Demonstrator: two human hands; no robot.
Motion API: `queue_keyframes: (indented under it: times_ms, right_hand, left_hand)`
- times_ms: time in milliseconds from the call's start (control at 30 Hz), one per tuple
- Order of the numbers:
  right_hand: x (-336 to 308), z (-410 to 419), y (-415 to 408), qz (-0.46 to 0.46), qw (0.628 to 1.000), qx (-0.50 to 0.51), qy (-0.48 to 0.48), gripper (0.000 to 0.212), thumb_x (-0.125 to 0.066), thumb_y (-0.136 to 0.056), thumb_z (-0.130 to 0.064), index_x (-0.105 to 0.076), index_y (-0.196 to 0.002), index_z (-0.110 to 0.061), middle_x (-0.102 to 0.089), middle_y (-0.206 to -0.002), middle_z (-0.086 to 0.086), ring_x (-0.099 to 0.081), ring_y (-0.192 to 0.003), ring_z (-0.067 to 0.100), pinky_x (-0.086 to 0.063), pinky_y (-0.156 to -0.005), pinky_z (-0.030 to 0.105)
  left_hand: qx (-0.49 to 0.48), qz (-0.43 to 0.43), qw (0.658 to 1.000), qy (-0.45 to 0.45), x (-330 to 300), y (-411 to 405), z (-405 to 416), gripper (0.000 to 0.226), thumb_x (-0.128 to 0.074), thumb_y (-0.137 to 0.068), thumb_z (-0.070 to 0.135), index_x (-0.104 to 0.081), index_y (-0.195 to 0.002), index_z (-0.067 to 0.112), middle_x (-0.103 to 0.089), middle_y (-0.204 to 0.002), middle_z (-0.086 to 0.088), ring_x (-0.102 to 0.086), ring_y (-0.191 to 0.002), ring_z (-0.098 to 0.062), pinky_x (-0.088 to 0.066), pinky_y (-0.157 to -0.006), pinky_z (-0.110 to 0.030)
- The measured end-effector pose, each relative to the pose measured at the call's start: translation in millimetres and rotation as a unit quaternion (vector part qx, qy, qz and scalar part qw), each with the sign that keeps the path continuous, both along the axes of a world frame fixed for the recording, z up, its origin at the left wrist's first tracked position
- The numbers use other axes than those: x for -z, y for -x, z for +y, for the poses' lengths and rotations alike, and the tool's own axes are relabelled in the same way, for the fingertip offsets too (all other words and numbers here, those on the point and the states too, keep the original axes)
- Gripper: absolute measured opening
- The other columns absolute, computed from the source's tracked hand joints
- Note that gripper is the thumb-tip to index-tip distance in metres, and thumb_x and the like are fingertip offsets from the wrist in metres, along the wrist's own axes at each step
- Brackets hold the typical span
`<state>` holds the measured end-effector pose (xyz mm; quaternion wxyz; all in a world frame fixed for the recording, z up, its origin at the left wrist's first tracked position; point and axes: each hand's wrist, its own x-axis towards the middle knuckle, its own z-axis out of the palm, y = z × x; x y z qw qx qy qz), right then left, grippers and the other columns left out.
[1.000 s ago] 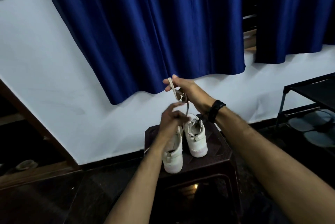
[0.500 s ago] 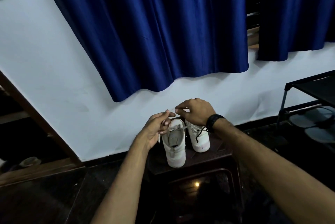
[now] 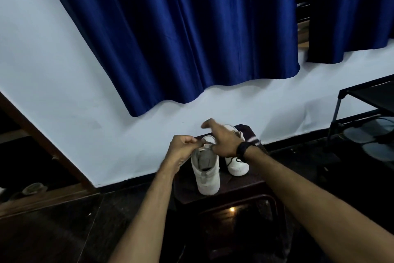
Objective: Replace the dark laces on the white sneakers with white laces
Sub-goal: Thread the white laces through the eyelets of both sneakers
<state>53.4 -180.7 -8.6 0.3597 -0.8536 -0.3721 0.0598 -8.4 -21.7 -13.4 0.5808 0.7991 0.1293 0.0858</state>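
Two white sneakers stand side by side on a dark brown table [image 3: 253,179], heels toward the person; the table is the landmark for the rest. The left sneaker [image 3: 206,174] sits near the table's front edge, its tongue open and grey inside; the right sneaker [image 3: 237,164] stands just beside it, further back, with a dark lace [image 3: 231,159] trailing over its side. The left hand [image 3: 183,148] hangs over the left sneaker's collar, fingers curled, pinching a pale lace [image 3: 205,142] that loops across to the right hand [image 3: 222,142]; the right hand is above both sneakers, thumb and forefinger nipping the same lace, the other fingers spread loosely and blurred. A black watch [image 3: 242,149] wraps the right wrist; something striped, black and white [image 3: 253,141], lies on the table behind it, too small to identify. Behind the table is a white wall [image 3: 64,83] with a blue curtain [image 3: 181,34] hanging over it; right of the table stands a black rack [image 3: 366,100]; the floor [image 3: 53,233] below is dark and glossy.
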Motion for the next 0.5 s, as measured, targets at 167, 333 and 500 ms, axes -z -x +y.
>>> queue_keyframes:
  times_ms: [167,333,500]
  right_hand:
    - [18,18,-11,0.096,0.994,-0.05,-0.009,0.031,-0.057,-0.091,-0.007,-0.06,-0.121,-0.012,-0.068,-0.107,0.006,-0.062,-0.101,0.019,-0.048,-0.093,0.034]
    - [39,20,-27,0.046,0.987,0.106,-0.109,0.019,-0.054,-0.093,-0.009,-0.071,-0.096,-0.014,-0.074,-0.082,0.001,-0.067,-0.088,0.018,-0.049,-0.084,0.029]
    - [48,50,-22,0.086,0.975,0.153,-0.135,0.026,-0.053,-0.082,-0.002,-0.072,-0.09,-0.018,-0.075,-0.083,-0.001,-0.066,-0.085,0.011,-0.051,-0.085,0.025]
  left_hand:
    - [-0.066,-0.009,0.997,0.045,16,-15,8,0.02,-0.088,-0.069,0.017,-0.07,-0.065,0.007,-0.071,-0.066,-0.005,-0.065,-0.064,-0.011,-0.052,-0.066,-0.02]
    - [-0.212,0.023,0.977,-0.011,51,-20,19,0.029,-0.087,-0.067,0.041,-0.071,-0.071,0.017,-0.071,-0.07,0.004,-0.064,-0.066,-0.006,-0.049,-0.064,-0.02]
    - [-0.219,0.041,0.974,-0.051,78,-17,7,0.017,-0.075,-0.082,0.034,-0.074,-0.077,0.018,-0.07,-0.07,0.008,-0.062,-0.071,-0.007,-0.049,-0.067,-0.026]
